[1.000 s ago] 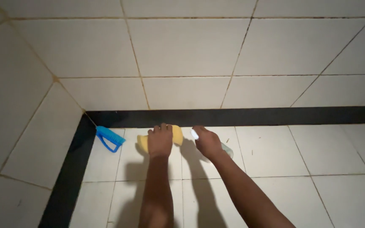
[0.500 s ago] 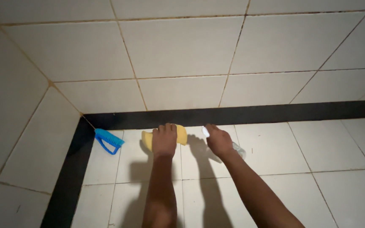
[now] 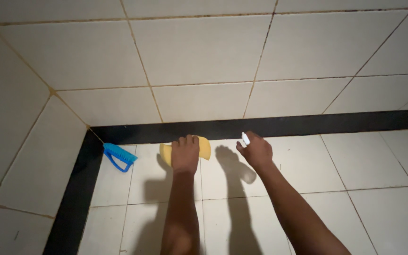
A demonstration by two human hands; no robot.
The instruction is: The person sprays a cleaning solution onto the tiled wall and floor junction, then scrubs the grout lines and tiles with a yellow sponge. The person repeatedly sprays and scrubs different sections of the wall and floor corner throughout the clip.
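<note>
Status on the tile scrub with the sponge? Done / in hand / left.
Done: nothing clearly; the white floor tiles show no visible foam or wet streaks in this light. In hand: left hand presses the yellow sponge flat on the floor by the black border strip; right hand grips a small white-tipped item, likely a spray bottle. Left: the blue brush lies untouched in the corner.

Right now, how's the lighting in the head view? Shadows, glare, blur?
Head view: warm, dim light from the camera side; both arms cast hard shadows on the floor tiles; no glare; left hand on the yellow sponge and right hand look sharp; corners darken.
</note>
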